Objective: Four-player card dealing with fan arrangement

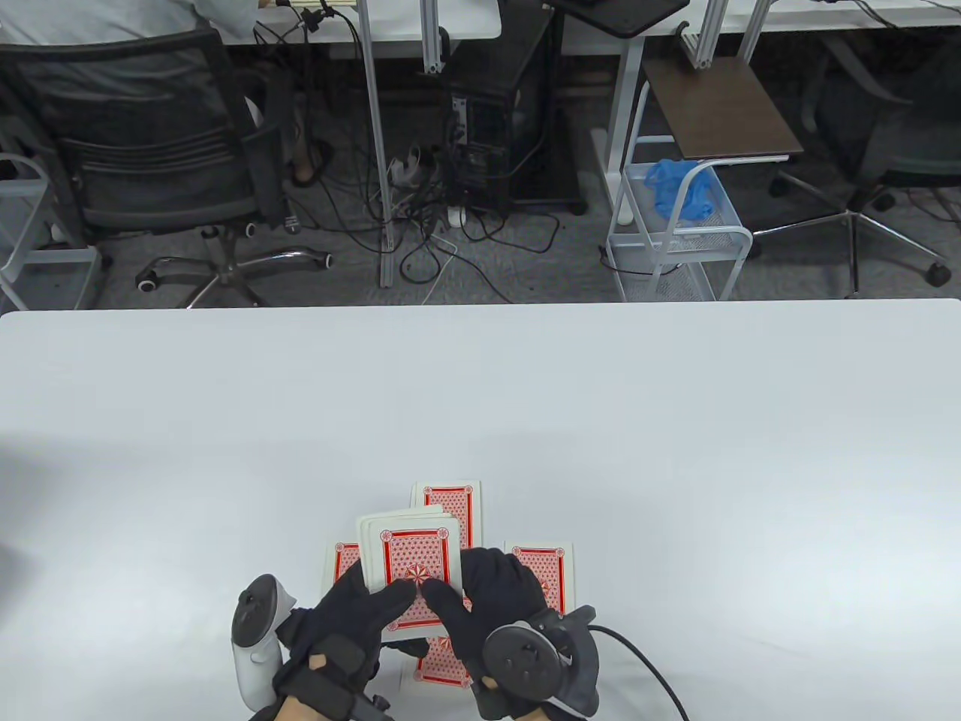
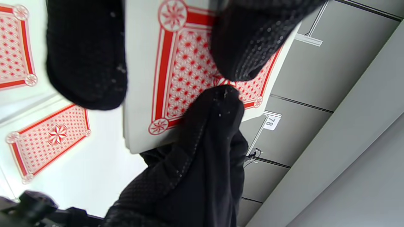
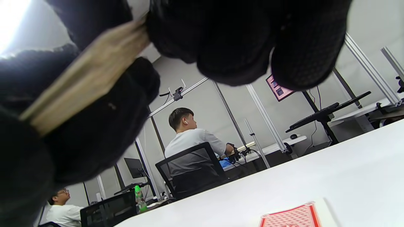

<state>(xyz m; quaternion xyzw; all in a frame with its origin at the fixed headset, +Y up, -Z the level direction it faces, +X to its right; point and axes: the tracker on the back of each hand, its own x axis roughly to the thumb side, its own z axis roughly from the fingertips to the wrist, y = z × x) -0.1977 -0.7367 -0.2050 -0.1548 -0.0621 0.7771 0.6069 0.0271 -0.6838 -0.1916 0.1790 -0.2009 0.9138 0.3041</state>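
My left hand (image 1: 360,612) holds the deck of red-backed cards (image 1: 411,559) just above the table, thumb on its top. My right hand (image 1: 480,593) grips the deck's right side, with its thumb on the top card beside the left thumb. In the left wrist view the deck (image 2: 186,72) shows between gloved fingers (image 2: 85,53). In the right wrist view the deck's tan edge (image 3: 85,75) sits between black fingers. Single cards lie face down around the hands: a far card (image 1: 450,505), a right card (image 1: 546,572), a left card (image 1: 341,563) and a near card (image 1: 439,662).
The white table (image 1: 676,420) stretches wide to the far, left and right sides. A cable (image 1: 646,668) runs from the right hand's tracker over the table. Two of the table cards show in the left wrist view (image 2: 50,138), one in the right wrist view (image 3: 290,217).
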